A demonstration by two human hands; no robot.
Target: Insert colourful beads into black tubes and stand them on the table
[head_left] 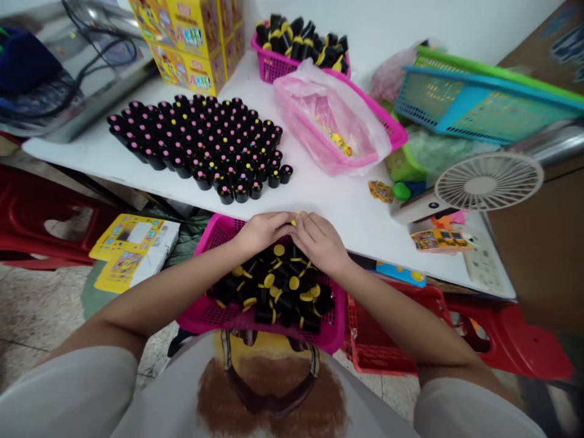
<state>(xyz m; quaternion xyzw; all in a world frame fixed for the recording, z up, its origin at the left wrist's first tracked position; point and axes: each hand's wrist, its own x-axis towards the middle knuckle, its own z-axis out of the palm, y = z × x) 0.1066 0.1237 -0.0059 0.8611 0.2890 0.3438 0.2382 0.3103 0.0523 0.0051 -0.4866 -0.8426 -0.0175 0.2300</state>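
Observation:
My left hand (264, 231) and my right hand (320, 241) meet at the table's front edge, fingers pinched round a small yellow piece (295, 219). Most of that piece is hidden by the fingers. Beneath them, a magenta basket (336, 316) holds a heap of black cups with yellow caps (285, 298). On the white table (314, 198), just beyond my hands, many black cups (201, 137) stand upright in rows, with pink and some yellow dots on top.
A pink basket (396, 131) lined with a plastic bag holds small yellow packets. Behind it sits another basket of capped cups (274, 68). Yellow boxes (191, 55) are stacked back left; a white fan (488, 181) stands right. Red stools flank the table.

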